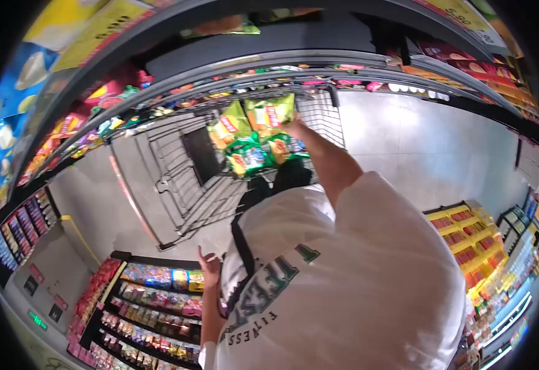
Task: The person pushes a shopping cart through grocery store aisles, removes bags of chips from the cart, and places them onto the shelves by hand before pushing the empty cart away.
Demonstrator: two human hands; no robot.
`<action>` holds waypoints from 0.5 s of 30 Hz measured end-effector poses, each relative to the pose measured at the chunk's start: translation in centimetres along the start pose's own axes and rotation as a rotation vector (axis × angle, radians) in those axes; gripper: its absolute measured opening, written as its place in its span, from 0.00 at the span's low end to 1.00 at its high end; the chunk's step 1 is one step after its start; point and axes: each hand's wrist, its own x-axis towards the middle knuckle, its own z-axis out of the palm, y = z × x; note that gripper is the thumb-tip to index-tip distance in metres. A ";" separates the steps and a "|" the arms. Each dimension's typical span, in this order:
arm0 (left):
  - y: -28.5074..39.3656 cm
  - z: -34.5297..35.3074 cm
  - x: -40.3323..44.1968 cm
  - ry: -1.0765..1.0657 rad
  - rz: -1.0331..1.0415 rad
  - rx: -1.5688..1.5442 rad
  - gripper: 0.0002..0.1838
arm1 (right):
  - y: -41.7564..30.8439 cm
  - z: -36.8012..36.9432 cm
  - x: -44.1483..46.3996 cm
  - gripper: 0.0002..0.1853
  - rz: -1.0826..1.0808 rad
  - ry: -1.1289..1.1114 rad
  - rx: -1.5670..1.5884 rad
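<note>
My right hand [293, 126] reaches forward to the edge of a yellow-green snack bag [270, 115] with a red label, its fingers closed at the bag's side and partly hidden. A similar bag [228, 126] lies to the left of it. Two darker green bags, one at the left [246, 157] and one at the right [280, 150], lie nearer my body. All these bags are in or over a wire shopping cart [203, 213]. Off to my left side, my left hand [209, 266] is raised with its fingers apart, and nothing is in it.
A long shelf [232, 61] of packaged snacks runs across the front, beyond the cart. Behind on the left stands a dark shelf unit [152, 317] with packets. A yellow display rack [470, 243] is at the right. Grey tiled floor [399, 135] shows beside the cart.
</note>
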 end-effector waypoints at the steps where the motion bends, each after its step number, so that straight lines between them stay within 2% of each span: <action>1: 0.5 0.9 -0.1 0.045 -0.053 -0.096 0.49 | 0.7 0.3 -0.3 0.55 0.080 0.162 -0.048; 2: -0.1 1.7 0.0 0.027 -0.156 -0.178 0.49 | 1.2 0.5 -0.8 0.53 0.166 0.321 -0.081; 3: -1.2 1.6 -0.1 0.070 -0.253 -0.249 0.48 | -1.3 -0.6 -4.2 0.54 0.204 0.378 -0.027; 4: -1.5 1.3 0.4 0.038 -0.265 -0.186 0.50 | -3.3 -1.1 -5.9 0.53 0.187 0.324 0.070; 5: -3.4 1.1 0.1 -0.056 -0.083 -0.139 0.50 | -4.3 -1.8 -6.7 0.52 0.173 0.273 0.162; 6: -2.6 1.3 -0.1 -0.049 -0.175 -0.212 0.51 | -4.7 -1.1 -6.1 0.48 0.161 0.348 -0.049; 9: -2.5 1.9 0.7 -0.060 -0.393 -0.426 0.52 | -6.6 -0.9 -7.4 0.42 0.275 0.369 -0.202; 10: -3.1 1.9 1.1 -0.056 -0.458 -0.493 0.52 | -7.1 -0.8 -7.6 0.38 0.239 0.376 -0.219; 11: -2.4 1.8 1.0 -0.057 -0.434 -0.451 0.52 | -6.7 -0.8 -7.6 0.35 0.210 0.386 -0.234; 12: -1.5 2.0 0.5 -0.111 -0.248 -0.205 0.50 | -6.3 -0.8 -7.4 0.25 0.167 0.388 -0.182; 14: -1.9 2.2 1.4 -0.130 -0.399 -0.326 0.50 | -5.4 -0.2 -7.5 0.20 0.180 0.424 -0.221; 15: -0.9 2.4 1.2 -0.132 -0.324 -0.276 0.49 | -6.0 -0.2 -7.3 0.17 0.170 0.448 -0.241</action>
